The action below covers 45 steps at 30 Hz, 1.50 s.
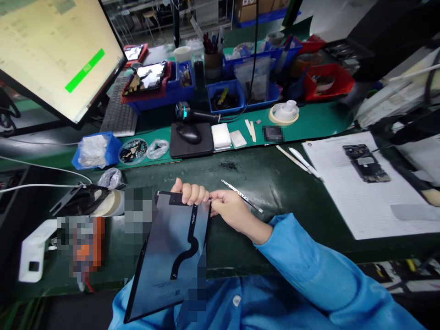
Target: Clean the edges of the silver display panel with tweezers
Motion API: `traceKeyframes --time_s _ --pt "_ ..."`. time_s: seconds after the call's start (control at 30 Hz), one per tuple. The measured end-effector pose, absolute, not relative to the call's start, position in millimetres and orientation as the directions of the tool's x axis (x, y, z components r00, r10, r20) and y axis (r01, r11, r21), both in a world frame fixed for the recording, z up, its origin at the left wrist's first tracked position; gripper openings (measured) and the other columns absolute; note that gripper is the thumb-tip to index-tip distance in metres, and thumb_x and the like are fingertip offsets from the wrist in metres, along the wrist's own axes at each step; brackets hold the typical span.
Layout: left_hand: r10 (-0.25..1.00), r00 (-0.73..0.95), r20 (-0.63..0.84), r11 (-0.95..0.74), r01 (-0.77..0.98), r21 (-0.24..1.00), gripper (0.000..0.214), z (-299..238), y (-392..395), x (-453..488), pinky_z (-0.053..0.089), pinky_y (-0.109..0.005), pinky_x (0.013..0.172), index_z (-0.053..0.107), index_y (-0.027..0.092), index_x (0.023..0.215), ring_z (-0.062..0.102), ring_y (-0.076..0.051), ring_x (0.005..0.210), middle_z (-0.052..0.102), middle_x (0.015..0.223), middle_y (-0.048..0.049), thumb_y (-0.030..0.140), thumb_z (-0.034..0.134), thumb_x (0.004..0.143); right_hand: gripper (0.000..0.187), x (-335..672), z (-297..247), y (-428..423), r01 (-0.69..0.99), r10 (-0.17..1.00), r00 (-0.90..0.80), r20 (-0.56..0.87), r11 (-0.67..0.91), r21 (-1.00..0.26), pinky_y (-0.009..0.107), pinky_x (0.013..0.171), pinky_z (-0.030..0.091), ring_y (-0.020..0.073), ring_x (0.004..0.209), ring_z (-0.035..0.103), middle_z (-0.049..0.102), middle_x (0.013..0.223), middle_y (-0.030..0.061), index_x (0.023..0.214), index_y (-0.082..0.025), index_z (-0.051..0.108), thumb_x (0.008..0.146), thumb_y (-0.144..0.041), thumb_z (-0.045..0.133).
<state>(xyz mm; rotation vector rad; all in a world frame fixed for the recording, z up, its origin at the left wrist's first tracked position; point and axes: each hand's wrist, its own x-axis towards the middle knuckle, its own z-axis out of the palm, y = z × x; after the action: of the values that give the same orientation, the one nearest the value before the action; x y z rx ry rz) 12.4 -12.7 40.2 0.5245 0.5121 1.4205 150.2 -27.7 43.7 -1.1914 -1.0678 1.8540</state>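
Observation:
A thin tablet-sized screen panel (160, 256) with a dark frame is held up tilted before my chest. Its silvery back faces me, and a black flex cable (193, 245) curves down it. My left hand (193, 193) grips the panel's top edge, fingers folded over it. At the upper right corner my right hand (229, 207) pinches with thumb and forefinger. Whether it has the panel's edge or a small piece there is hidden. Just beyond the right hand, metal tweezers (242, 196) lie on the dark green bench.
A monitor (62, 50) and keyboard (117, 107) stand at left. Blue bins (225, 96), a scanner (195, 113) and a mouse (189, 133) line the back. On the right, a phone board (366, 162) rests on paper (340, 197). An orange meter (98, 243) sits left of the panel.

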Motion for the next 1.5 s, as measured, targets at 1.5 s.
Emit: traceKeyframes --time_s 1.5 --pt "0.999 0.011 -0.030 0.027 -0.799 0.601 0.076 57 -27 28 0.031 -0.031 0.050 0.015 0.018 0.038 0.021 -0.013 0.041 0.007 0.039 0.0003 0.047 -0.001 0.106 0.020 146 37 -30 -0.182 0.851 -0.274 -0.449 -0.504 -0.844 0.024 0.054 0.046 0.0099 0.055 0.052 0.059 0.059 -0.0032 0.067 -0.017 0.070 0.058 -0.027 0.055"
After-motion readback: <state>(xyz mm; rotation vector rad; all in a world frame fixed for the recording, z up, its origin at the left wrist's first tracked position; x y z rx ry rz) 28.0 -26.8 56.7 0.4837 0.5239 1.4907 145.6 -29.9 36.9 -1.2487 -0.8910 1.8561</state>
